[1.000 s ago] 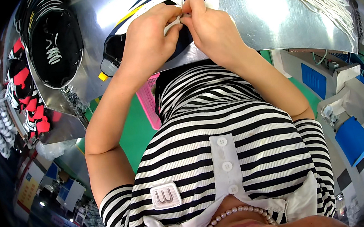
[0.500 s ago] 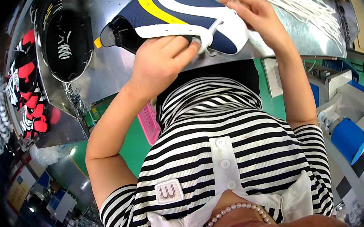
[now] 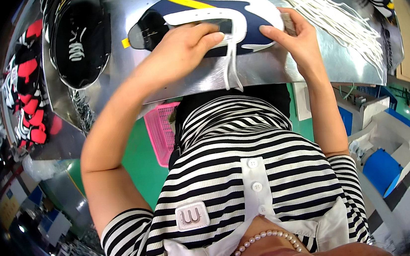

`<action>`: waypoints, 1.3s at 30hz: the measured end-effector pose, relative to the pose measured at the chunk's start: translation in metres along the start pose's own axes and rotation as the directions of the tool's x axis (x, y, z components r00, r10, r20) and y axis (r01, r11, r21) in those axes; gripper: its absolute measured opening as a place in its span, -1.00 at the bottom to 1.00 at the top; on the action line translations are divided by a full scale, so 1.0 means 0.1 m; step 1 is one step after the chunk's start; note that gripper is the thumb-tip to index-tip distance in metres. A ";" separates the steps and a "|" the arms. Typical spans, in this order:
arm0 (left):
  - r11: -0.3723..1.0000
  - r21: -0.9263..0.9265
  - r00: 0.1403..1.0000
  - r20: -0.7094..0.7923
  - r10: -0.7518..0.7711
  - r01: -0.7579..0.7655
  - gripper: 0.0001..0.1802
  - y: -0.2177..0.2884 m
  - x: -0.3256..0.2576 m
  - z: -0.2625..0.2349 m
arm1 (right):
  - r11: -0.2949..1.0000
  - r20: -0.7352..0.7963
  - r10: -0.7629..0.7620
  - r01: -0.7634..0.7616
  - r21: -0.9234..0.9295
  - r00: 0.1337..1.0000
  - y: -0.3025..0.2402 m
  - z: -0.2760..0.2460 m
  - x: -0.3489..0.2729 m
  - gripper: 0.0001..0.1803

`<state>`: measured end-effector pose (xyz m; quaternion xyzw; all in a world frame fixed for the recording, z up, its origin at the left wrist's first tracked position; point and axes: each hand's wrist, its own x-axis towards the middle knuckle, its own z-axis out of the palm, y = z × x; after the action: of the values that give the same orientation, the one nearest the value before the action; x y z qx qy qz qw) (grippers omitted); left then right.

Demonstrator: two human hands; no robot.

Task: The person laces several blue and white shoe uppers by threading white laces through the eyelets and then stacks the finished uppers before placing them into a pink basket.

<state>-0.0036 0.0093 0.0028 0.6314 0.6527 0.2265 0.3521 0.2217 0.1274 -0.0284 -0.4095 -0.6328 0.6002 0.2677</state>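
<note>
A navy and white shoe upper with a yellow strip lies on its side on the metal table. White lace ends hang from its eyelet edge over the near side. My left hand is curled over the upper by its opening, thumb and fingers bent; the fingertips are slightly blurred and what lies beneath them is partly hidden. At the toe, my right hand grips the upper, its thumb on the navy panel and its fingers along the white edge. A small grey-brown piece shows between that thumb and fingers.
Loose white laces lie spread at the right of the metal table. A black shoe upper rests at the left, beside red, black and white uppers. Below the table edge is a pink basket.
The lace that was bunched at my left fingers now hangs down loose. My right hand has gone from beyond the toe onto it, and the thin metal tool it held is out of sight.
</note>
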 end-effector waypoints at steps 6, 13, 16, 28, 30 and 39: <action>0.715 -0.355 0.795 0.350 -0.496 0.603 -0.44 0.02 0.03 0.00 | 0.999 0.004 0.008 -0.008 -0.033 1.000 0.07 0.19 -0.07 -0.37; 0.765 -0.428 0.876 0.248 -0.413 0.482 -0.63 -0.03 0.12 0.01 | 0.999 -0.031 0.033 -0.034 -0.043 0.999 0.14 0.21 -0.06 -0.40; 0.957 -0.155 0.957 -0.120 -0.264 0.245 -0.74 -0.22 0.14 0.13 | 0.981 -0.001 0.166 -0.165 0.101 0.986 0.05 0.18 -0.09 -0.45; 0.904 -0.407 0.991 0.039 -0.128 0.132 -0.83 -0.14 0.09 0.11 | 0.964 0.168 0.154 -0.185 0.189 0.974 0.11 0.04 -0.18 -0.49; 0.908 -0.389 0.987 0.050 -0.150 0.157 -0.83 -0.12 0.06 0.12 | 0.956 0.179 0.160 -0.198 0.217 0.971 0.13 0.03 -0.23 -0.48; 0.812 0.583 0.862 -0.430 0.269 0.038 -0.93 -0.17 -0.22 0.06 | 0.960 0.102 0.179 -0.196 0.202 0.979 0.20 0.02 -0.36 -0.53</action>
<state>-0.0113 -0.0154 -0.0094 0.6679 0.7167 0.1951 -0.0475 0.2426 0.0949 -0.0429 -0.4116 -0.5346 0.7030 0.2250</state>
